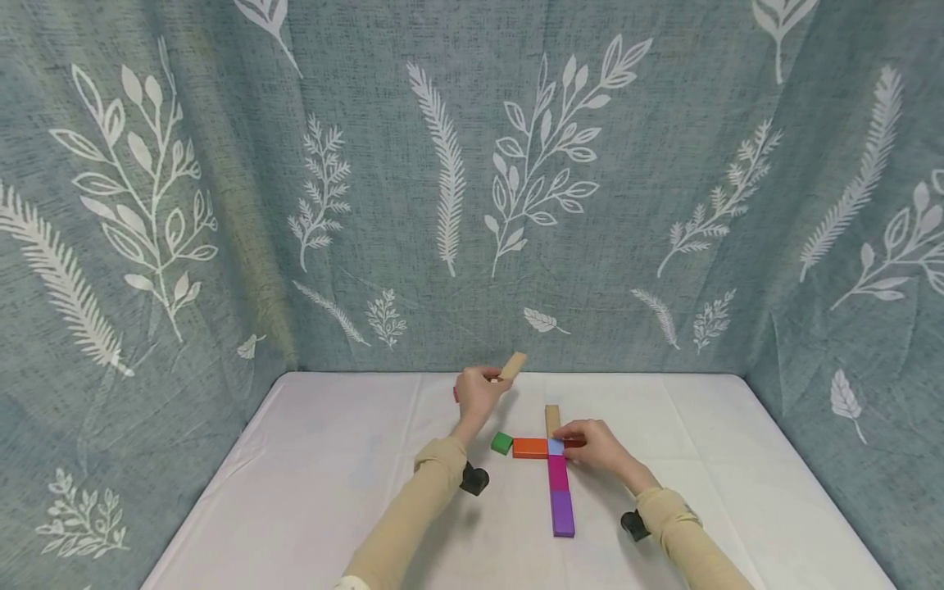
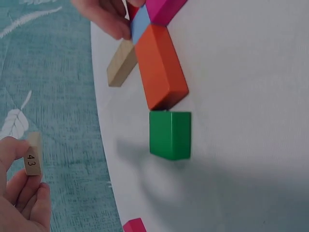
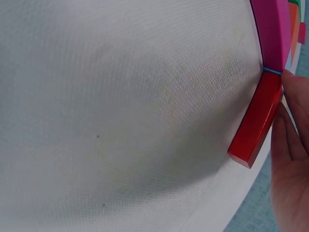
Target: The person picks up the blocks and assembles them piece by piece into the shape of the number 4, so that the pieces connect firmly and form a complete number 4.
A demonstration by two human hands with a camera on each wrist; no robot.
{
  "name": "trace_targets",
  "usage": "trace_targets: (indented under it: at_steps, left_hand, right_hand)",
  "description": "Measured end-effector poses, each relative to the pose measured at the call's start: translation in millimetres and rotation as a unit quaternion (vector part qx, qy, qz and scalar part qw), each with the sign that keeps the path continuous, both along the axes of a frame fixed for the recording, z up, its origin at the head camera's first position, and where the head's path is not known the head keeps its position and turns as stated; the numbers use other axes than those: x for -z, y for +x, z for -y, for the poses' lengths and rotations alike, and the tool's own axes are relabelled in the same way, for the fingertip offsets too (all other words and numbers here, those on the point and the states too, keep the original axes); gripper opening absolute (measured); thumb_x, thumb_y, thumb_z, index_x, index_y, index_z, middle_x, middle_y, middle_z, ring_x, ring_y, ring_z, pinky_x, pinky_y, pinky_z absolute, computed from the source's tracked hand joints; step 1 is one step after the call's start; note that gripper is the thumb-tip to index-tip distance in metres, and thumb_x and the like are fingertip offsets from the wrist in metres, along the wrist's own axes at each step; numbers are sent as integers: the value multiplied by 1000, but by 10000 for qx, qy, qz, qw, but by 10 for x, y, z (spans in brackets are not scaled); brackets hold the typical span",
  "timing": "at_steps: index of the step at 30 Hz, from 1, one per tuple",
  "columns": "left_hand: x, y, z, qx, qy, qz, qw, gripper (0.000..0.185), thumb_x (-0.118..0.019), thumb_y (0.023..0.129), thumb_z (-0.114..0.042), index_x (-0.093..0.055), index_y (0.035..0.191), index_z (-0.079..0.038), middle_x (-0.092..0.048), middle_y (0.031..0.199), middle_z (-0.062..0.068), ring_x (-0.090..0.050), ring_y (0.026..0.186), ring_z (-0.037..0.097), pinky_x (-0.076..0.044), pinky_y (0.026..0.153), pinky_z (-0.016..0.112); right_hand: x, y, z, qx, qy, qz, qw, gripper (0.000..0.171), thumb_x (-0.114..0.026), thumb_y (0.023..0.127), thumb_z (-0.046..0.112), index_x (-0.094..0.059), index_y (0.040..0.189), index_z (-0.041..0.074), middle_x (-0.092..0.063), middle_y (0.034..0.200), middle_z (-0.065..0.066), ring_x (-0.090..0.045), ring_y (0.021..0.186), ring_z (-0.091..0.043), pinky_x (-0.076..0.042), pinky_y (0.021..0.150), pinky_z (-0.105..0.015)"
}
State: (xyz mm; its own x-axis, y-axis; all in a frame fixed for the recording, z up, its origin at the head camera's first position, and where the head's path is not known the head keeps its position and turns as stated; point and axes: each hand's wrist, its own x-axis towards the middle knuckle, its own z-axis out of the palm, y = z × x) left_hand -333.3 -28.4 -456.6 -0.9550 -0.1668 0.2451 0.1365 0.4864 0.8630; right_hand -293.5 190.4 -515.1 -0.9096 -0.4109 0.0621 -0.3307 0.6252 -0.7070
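Raised over the far side of the table, my left hand (image 1: 479, 393) pinches a plain wooden block (image 1: 513, 365); the left wrist view shows "43" on its end. At the cross of blocks is my right hand (image 1: 601, 447), its thumb and fingers about the inner end of a red block (image 3: 256, 121) beside the light blue block (image 1: 555, 447). Around the blue block lie an orange block (image 1: 530, 448), another wooden block (image 1: 552, 419) and a magenta block (image 1: 558, 473). A purple block (image 1: 563, 515) extends the magenta one towards me. My right fingers partly hide the red and blue blocks.
A green block (image 1: 501, 443) sits at the orange block's left end, turned at an angle. Farther back, a pinkish-red block (image 2: 135, 225) lies partly behind my left hand in the head view. A patterned curtain (image 1: 472, 311) stands behind the white table (image 1: 332, 459).
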Motion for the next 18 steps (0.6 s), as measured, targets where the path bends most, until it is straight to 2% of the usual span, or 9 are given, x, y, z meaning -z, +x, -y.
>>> trace_targets:
  at_steps: [6,18]
  left_hand:
    - [17,90,-87,115,267,7,9996,19,-77,75,-9,-74,91,2,-72,86,17,-64,77,26,-50,61,29]
    - [289,194,-179,24,133,215,9997,18,-79,74,-9,-75,87,2,-73,81,14,-63,73,20,-50,61,26]
  right_hand:
    - [-19,11,1,3,-23,2,10000,26,-66,83,-3,-68,110,-2,-69,109,-18,-65,102,-31,-54,86,-40]
    - [-9,18,18,161,-56,136,9998,27,-67,83,-2,-68,110,-1,-68,110,-17,-65,102,-30,-55,87,-40]
